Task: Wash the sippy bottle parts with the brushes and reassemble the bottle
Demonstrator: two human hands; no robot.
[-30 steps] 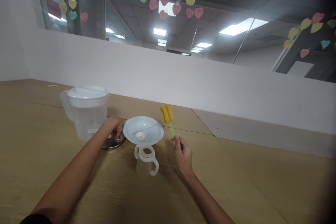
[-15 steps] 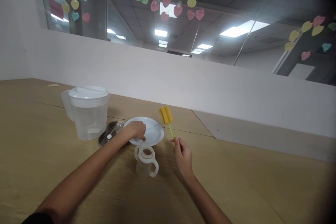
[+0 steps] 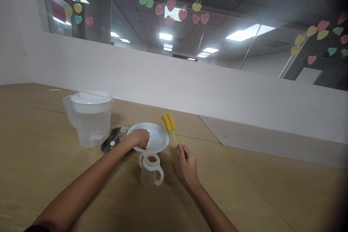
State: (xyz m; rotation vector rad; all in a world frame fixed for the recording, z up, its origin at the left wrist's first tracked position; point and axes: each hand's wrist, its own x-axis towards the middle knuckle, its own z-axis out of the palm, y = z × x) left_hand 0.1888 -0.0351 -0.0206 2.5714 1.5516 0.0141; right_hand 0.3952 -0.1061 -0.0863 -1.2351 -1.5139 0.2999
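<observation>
My right hand (image 3: 187, 162) grips the green handle of a sponge bottle brush (image 3: 169, 121), its yellow sponge head pointing up and away from me. My left hand (image 3: 141, 138) reaches down onto a white plate (image 3: 162, 142). Its fingers are bent closed, and a small whitish thing (image 3: 148, 144) shows at the fingertips, too hidden to name. In front of the plate, between my forearms, stands a clear baby bottle (image 3: 149, 174) upright with an open top and two white side handles.
Left of the plate, a dark metal tray (image 3: 104, 148) holds a clear cap (image 3: 123, 132) and a small white part with a tube (image 3: 112, 143). Behind it stands a translucent pitcher (image 3: 92, 123) with a white lid. A white wall (image 3: 174, 83) borders the table's far side.
My left hand shifts slightly on the plate, and more of the whitish thing shows beside its fingers. The brush stays in my right hand, tilted slightly further left. The view has moved a little.
</observation>
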